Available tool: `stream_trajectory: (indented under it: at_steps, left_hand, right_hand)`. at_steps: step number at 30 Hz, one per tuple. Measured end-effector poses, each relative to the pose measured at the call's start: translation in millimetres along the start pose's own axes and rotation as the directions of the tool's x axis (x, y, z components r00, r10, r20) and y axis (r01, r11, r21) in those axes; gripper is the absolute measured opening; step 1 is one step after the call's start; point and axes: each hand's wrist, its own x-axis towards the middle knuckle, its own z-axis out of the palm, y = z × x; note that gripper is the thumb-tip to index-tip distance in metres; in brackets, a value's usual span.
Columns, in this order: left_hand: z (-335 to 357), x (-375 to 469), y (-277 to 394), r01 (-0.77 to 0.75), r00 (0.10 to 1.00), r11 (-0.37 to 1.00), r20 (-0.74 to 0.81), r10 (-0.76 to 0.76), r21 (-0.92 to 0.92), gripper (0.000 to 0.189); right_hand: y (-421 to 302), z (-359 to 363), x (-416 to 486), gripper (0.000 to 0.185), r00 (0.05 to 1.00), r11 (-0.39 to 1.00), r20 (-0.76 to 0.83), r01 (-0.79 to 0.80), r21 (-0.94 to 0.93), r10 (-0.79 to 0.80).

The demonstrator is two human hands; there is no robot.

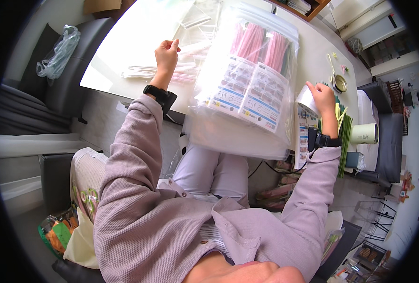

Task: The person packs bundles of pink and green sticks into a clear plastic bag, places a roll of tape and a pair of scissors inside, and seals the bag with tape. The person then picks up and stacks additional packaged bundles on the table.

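My left hand [167, 55] is raised over the left part of the white table, thumb and fingertips pressed together. Whether something thin and transparent is pinched there I cannot tell. My right hand [322, 97] grips a white roll, seemingly of tape [305, 100], at the table's right side. Between the hands lies a stack of transparent plastic bags [237, 141], its near end hanging over the table edge. The top bag holds bundles of pink strips [252, 42], some dark green ones and printed instruction sheets [248, 95]. Thin transparent packets [181, 70] lie beside my left hand.
Right of the roll are green stems [345, 141], a pale green cylinder [364, 133] and an open round tin [339, 83]. A printed sheet [301, 141] hangs at the table edge. Dark chairs [76, 60] flank the table. A bag with green-handled scissors [87, 198] is at lower left.
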Motion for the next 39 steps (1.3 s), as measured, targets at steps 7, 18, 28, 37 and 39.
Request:
stream_trajectory:
  at_steps: [7,18,28,37,39]
  left_hand:
    - [2.9,-0.1,3.7,-0.037,0.999,0.999,-0.001,0.037,-0.001,0.021]
    - [7.9,5.4,-7.9,0.008,1.0,0.984,-0.001,-0.008,0.179,0.023]
    - [10.3,-0.6,-21.9,0.152,0.979,0.885,0.053,-0.195,0.439,0.026]
    - [10.4,6.0,-36.9,0.236,0.957,0.901,0.073,-0.281,0.365,0.026]
    - [10.7,6.4,-38.9,0.236,0.956,0.903,0.08,-0.282,0.359,0.027]
  right_hand:
    - [-12.9,-24.0,-1.8,0.05,0.997,0.998,-0.05,0.054,-0.035,-0.056]
    - [4.8,6.1,3.9,0.052,0.995,1.0,0.098,-0.027,-0.011,0.028]
    - [-27.2,0.9,-2.7,0.044,0.994,0.929,-0.056,0.062,-0.365,-0.089]
    - [-235.2,72.3,-149.6,0.042,0.76,0.768,-0.123,0.641,-0.022,-0.638]
    - [-250.6,102.2,-156.2,0.043,0.776,0.776,-0.052,0.622,-0.106,-0.629]
